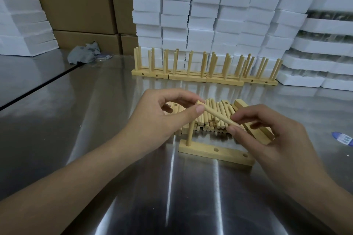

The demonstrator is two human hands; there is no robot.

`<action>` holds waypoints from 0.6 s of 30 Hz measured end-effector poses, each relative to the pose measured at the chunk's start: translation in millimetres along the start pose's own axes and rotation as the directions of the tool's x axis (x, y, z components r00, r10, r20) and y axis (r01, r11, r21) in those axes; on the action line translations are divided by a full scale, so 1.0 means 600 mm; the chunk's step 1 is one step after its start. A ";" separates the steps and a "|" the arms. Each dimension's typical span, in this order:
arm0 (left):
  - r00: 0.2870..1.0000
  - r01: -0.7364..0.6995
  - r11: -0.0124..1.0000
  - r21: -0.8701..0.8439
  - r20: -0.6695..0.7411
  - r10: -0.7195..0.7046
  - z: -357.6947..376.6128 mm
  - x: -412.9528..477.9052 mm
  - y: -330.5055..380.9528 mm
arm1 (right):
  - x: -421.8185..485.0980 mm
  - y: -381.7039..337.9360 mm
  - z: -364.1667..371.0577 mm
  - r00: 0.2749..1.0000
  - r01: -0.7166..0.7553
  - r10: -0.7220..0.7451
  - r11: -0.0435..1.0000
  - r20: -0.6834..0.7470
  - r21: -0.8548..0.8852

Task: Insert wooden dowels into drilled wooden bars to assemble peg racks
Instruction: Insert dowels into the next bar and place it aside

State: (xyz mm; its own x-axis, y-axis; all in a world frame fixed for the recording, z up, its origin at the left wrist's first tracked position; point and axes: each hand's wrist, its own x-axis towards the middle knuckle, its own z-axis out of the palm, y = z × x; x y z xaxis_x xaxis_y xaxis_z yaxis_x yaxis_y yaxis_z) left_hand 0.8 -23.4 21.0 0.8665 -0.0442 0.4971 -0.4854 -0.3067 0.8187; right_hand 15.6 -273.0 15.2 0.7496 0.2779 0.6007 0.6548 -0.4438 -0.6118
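A drilled wooden bar lies on the steel table in front of me, with one dowel standing upright in its left hole and two holes open to the right. Both hands hold a loose dowel above the bar: my left hand pinches its upper left end, and my right hand pinches its lower right end. Behind it lies a pile of loose dowels, with more drilled bars at the pile's right side.
Several finished peg racks stand in a row at the back of the steel table. White foam blocks and cardboard boxes are stacked behind. A grey rag lies back left; a blue-white item at the right edge.
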 end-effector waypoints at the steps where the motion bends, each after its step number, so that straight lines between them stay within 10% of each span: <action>1: 1.000 0.001 1.000 0.007 0.003 -0.001 -0.002 0.000 -0.002 | 0.000 0.001 0.000 1.000 -0.013 0.014 0.999 -0.013 0.042; 5: 0.999 0.006 0.999 0.042 0.041 -0.007 -0.005 0.002 -0.007 | 0.010 0.013 -0.008 0.983 -0.172 0.182 0.864 0.026 0.474; 9: 0.997 0.007 0.999 0.037 0.080 -0.010 -0.004 0.002 -0.008 | 0.021 0.036 -0.013 0.909 -0.374 0.347 0.434 0.231 0.819; 14: 0.982 0.123 0.988 -0.097 0.159 -0.107 -0.006 -0.001 -0.004 | 0.020 0.031 -0.022 0.975 -0.219 0.182 0.871 0.124 0.439; 18: 0.969 0.162 0.980 -0.117 0.207 -0.136 -0.008 0.000 -0.005 | 0.009 0.016 -0.009 0.991 -0.055 0.014 0.951 0.135 0.303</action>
State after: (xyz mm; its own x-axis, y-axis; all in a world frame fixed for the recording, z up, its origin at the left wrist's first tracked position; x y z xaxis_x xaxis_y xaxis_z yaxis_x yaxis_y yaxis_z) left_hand 1.6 -17.9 20.0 0.9296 -0.1976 0.3113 -0.3486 -0.1963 0.9165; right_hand 25.3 -280.2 15.5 0.7648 0.3845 0.5170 0.6113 -0.1794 -0.7708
